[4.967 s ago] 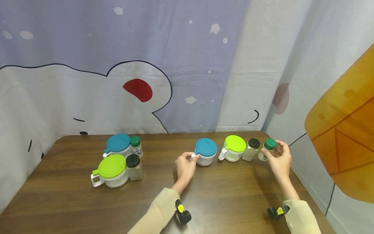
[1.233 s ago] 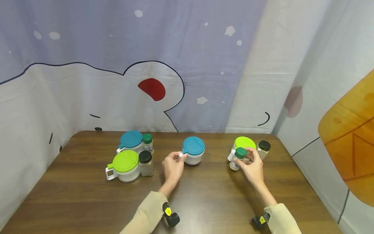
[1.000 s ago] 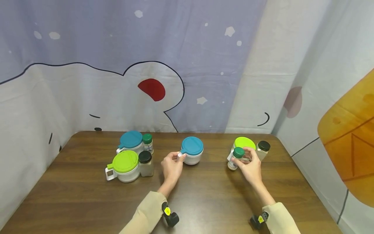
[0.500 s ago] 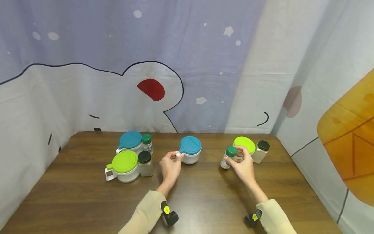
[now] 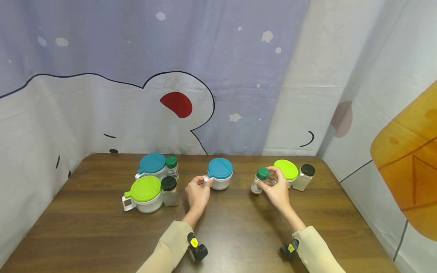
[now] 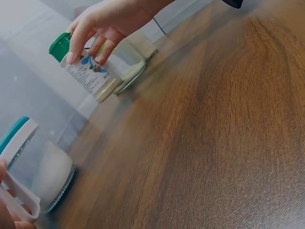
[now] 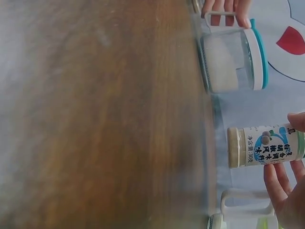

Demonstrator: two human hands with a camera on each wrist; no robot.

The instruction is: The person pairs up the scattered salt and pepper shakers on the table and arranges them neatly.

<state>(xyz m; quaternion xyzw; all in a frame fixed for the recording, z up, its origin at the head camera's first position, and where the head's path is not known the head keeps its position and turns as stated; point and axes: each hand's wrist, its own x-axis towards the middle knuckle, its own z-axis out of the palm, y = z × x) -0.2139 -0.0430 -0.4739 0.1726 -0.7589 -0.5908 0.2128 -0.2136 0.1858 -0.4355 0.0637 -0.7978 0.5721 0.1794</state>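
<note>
My left hand (image 5: 198, 193) grips the white handle of a seasoning jar with a blue lid (image 5: 220, 168), which stands upright near the back middle of the table. Between the thumb and fingers of my right hand (image 5: 277, 189) is a small spice bottle (image 5: 262, 174) with a green cap, held upright just above the wood. Its printed label (image 7: 269, 145) faces the right wrist camera, and pale powder shows at its base. Behind that hand stands a lime-lidded seasoning jar (image 5: 286, 169), partly hidden, with a black-capped spice bottle (image 5: 305, 178) on its right.
At the left stand a second blue-lidded jar (image 5: 152, 163), a lime-lidded jar (image 5: 146, 189), a green-capped bottle (image 5: 172, 168) and a black-capped bottle (image 5: 170, 192), close together. A printed curtain (image 5: 239, 76) hangs behind the wooden table (image 5: 239, 235).
My right hand has carried the green-capped bottle leftward, from right of the black-capped bottle, past the lime-lidded jar's front. My left hand keeps its grip; the blue-lidded jar has shifted slightly left lately.
</note>
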